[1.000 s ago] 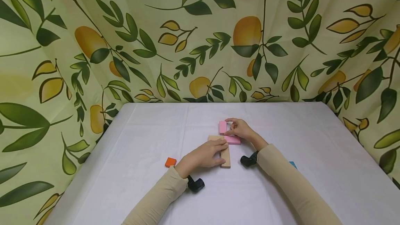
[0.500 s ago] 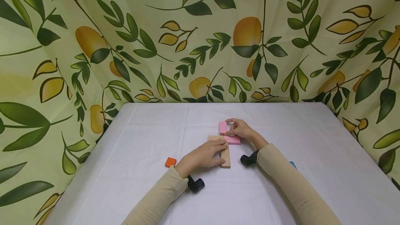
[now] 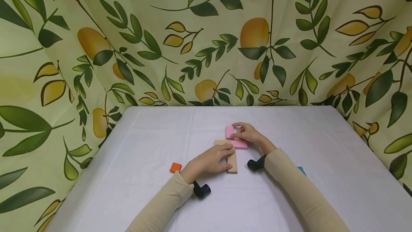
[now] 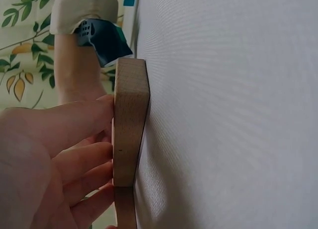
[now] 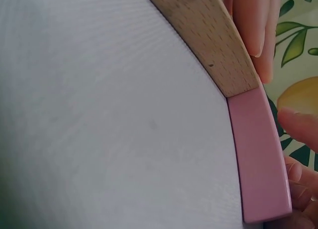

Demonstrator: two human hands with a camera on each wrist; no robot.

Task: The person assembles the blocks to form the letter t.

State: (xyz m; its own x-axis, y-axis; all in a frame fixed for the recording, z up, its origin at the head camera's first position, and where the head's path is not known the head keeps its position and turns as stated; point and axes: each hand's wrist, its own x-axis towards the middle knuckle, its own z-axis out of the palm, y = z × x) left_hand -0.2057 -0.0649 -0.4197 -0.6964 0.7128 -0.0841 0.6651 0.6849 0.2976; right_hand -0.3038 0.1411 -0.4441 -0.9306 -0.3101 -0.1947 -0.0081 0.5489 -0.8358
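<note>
Two plain wooden blocks lie flat on the white table, one crosswise (image 3: 220, 142) and one lengthwise (image 3: 232, 162). My left hand (image 3: 210, 159) rests on them, fingers extended; in the left wrist view its thumb and fingertips touch the upper face of a wooden block (image 4: 130, 129). To the right of the crosswise one lies a pink block (image 3: 239, 145), whose end meets wood in the right wrist view (image 5: 258, 154). Just beyond it, my right hand (image 3: 247, 133) pinches a second pink block (image 3: 229, 131) between thumb and index finger, its other fingers curled.
An orange block (image 3: 175, 167) lies left of the left forearm. A blue piece (image 3: 301, 170) shows partly behind the right sleeve. Each wrist wears a black camera, left (image 3: 201, 191) and right (image 3: 256, 164). A leaf-patterned curtain (image 3: 206, 46) stands behind the table.
The right thumb has slid slightly farther up along the second pink block, which sits a touch nearer the others. The left hand stays in place.
</note>
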